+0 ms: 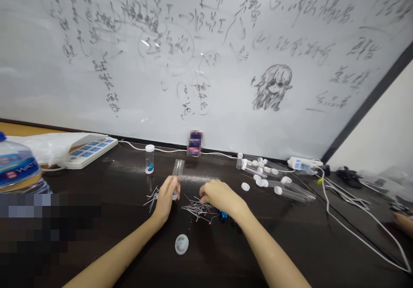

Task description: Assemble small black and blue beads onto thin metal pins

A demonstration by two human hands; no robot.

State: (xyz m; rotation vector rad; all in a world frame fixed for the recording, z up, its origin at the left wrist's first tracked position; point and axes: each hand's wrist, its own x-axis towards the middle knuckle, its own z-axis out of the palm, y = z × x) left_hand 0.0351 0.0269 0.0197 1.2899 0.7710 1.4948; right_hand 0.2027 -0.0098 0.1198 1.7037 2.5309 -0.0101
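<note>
My left hand (167, 193) is closed around a clear plastic tube (178, 167) that leans up from its grip. A white end shows at the tube's lower side. My right hand (217, 193) is over a loose pile of thin metal pins (195, 208), its fingertips curled down at the pile's edge; what they pinch, if anything, is hidden. Small blue pieces (223, 214) lie under my right wrist. Left of my left hand is a smaller group of metal pins (151, 198). A round white cap (181, 244) lies nearer to me.
A capped tube (149, 159) with blue pieces inside stands at the back left. Clear tubes (297, 191) and white caps (245, 186) lie to the right. Power strips (93, 152), cables (342, 223), a phone (195, 143) and a large water bottle (19, 165) surround the area.
</note>
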